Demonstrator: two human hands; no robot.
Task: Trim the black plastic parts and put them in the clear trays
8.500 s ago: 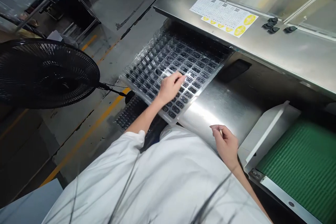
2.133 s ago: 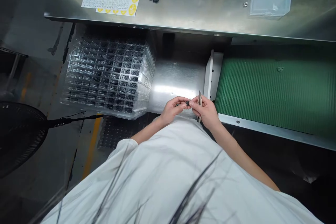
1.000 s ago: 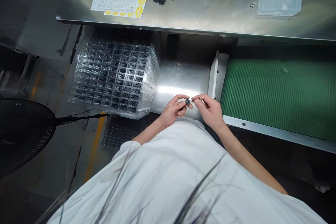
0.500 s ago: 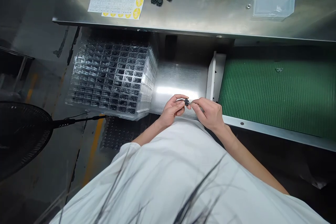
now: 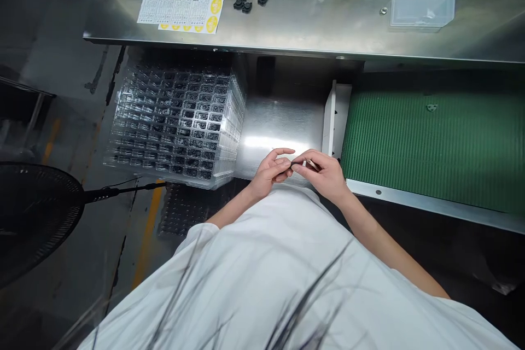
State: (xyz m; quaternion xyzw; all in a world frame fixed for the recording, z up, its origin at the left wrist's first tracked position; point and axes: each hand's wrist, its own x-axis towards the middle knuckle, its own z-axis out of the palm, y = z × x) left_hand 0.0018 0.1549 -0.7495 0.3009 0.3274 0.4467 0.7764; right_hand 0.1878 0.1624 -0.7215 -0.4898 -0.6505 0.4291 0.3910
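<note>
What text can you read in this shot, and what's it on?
Nothing can be quoted: the printed sheet on the steel shelf shows QR codes and yellow circles, but all its print is too small and blurred to read.

Stacked blister trays (image 5: 176, 126) lie left of a steel panel (image 5: 279, 126), a conveyor (image 5: 426, 142) right, a shelf (image 5: 311, 27) behind.
</note>
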